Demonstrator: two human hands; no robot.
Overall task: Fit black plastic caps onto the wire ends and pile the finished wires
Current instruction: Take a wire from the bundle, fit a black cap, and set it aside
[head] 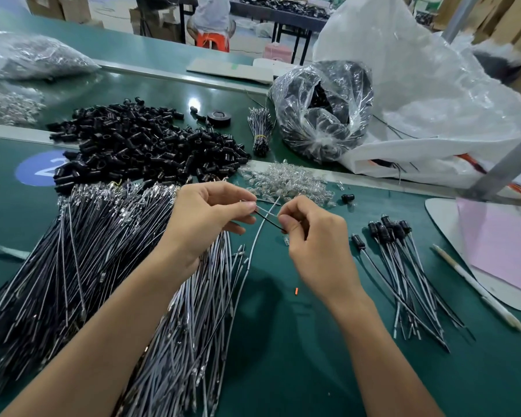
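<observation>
**Capping wires: early in the batch, one wire in hand**

Progress, judged from the layout: the pile of finished wires point(403, 266), black caps at their far ends, lies to the right and is small. The uncapped wires point(82, 266) fan out in a much bigger heap on the left, under the left forearm. The heap of black caps point(133, 142) beyond them is large too. Most of the job looks left to do.

Hands: the left hand point(211, 218) has thumb and forefinger pinched on the upper end of one wire point(254, 242), its other fingers loosely curled. The right hand point(316, 245) pinches a black strand of the same wire just beside it. No cap shows on this wire; whether either hand hides one, cannot tell.

Surface: a green bench point(298, 341). Clear small parts point(286, 182) are heaped behind the hands, with a stray cap point(348, 198) near them. A pen point(478, 290) and pink paper point(500, 245) lie far right.

Room: plastic bags point(322, 112) of stock at the back, cartons and an orange stool point(212, 40) beyond.
</observation>
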